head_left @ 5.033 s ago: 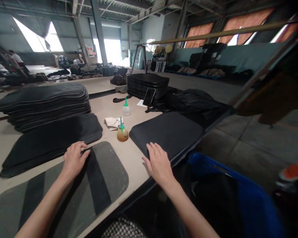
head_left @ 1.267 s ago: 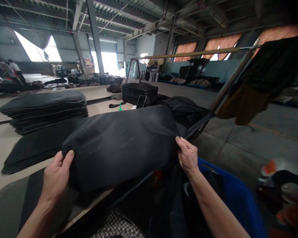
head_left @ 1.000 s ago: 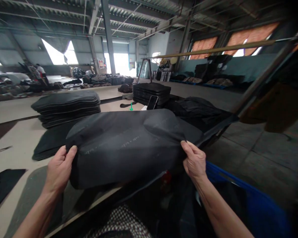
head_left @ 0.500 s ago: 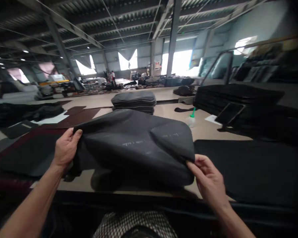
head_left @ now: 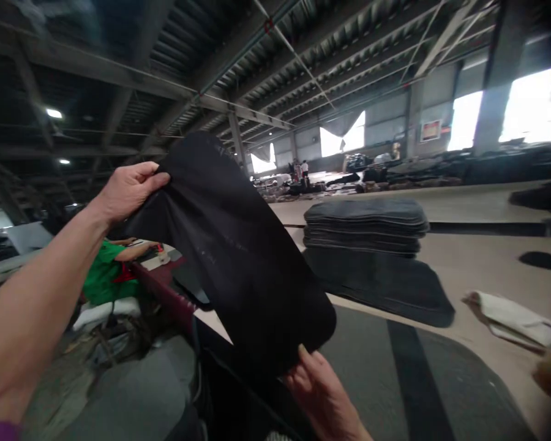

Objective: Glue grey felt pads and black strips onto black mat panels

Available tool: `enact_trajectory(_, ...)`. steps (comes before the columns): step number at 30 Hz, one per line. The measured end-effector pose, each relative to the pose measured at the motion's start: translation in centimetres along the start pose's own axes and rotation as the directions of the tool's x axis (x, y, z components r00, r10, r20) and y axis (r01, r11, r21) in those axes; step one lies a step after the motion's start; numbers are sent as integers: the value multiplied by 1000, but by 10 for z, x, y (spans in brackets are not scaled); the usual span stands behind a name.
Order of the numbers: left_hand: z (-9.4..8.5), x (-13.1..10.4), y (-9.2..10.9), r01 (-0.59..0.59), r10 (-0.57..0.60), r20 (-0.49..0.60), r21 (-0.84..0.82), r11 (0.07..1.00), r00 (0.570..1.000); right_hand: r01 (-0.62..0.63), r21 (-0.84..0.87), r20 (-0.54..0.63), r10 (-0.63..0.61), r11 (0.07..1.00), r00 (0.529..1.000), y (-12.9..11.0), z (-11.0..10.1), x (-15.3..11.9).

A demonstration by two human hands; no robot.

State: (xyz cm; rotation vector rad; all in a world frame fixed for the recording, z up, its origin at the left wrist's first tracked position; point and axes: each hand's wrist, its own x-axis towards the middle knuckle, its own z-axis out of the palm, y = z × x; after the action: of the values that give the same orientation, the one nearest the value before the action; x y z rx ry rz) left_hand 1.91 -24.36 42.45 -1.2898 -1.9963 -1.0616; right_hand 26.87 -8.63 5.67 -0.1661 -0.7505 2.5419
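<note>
A limp black sheet with rounded corners [head_left: 257,263] hangs at a slant between my hands, over the table's front edge. Faint pale marks show on its face. Raised at the upper left, my left hand [head_left: 131,191] pinches the sheet's edge between thumb and fingers, and folds fan out from that grip. Low and nearer the middle, my right hand [head_left: 321,386] grips the bottom edge, thumb on the near side. Behind the sheet rises a stack of dark grey rounded panels [head_left: 365,223], with a larger dark panel [head_left: 381,285] lying in front of it.
On the table [head_left: 477,257] lie a grey panel with a dark band [head_left: 358,349] and a folded off-white cloth [head_left: 514,315]. Leftward, beyond the maroon table edge [head_left: 165,294], a co-worker in green [head_left: 103,275] sits on a stool.
The view has swung left. The sheet, stretched sideways before, now slants with my left hand higher and my right hand lower. Both hands still hold it.
</note>
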Motion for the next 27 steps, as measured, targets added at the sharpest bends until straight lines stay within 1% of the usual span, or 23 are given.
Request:
enact_trajectory(1, -10, 3, 3, 5, -5, 85, -1, 1000, 996, -68, 29, 18, 68, 997, 998, 11, 6, 5)
enact_trajectory(3, -27, 9, 4, -3, -1, 258, 13, 1000, 966, -184, 61, 67, 180, 981, 981, 31, 17, 12)
enact_trajectory(4, -33, 12, 3, -3, -11, 292, 48, 999, 956, -223, 70, 98, 216, 972, 971, 39, 20, 14)
enact_trajectory(6, -43, 18, -2, -31, -15, 328, 132, 991, 944, -251, 91, 145, 237, 964, 961, 52, 24, 16)
enact_trajectory(9, -53, 23, -10, -109, 22, 360, 225, 968, 933, -269, 89, 136, 256, 959, 957, 65, 24, 12)
enact_trajectory(11, -57, 23, -14, -146, 37, 396, 249, 957, 918, -296, 85, 121, 285, 951, 951, 71, 24, 6)
enact_trajectory(13, -60, 21, -15, -153, 36, 426, 244, 958, 904, -319, 95, 122, 307, 943, 944, 77, 27, -3)
enact_trajectory(15, -62, 19, -15, -137, 28, 434, 222, 965, 900, -321, 85, 132, 309, 943, 942, 83, 32, -11)
enact_trajectory(19, -62, 13, -13, -95, 24, 418, 150, 984, 908, -275, 3, 152, 271, 962, 951, 95, 38, -22)
enact_trajectory(23, -61, 7, -15, -79, 25, 366, 133, 988, 930, -253, -25, 134, 254, 967, 958, 101, 38, -25)
enact_trajectory(27, -62, 2, -17, -5, -43, 359, 131, 991, 932, -202, -50, 154, 207, 978, 966, 103, 40, -29)
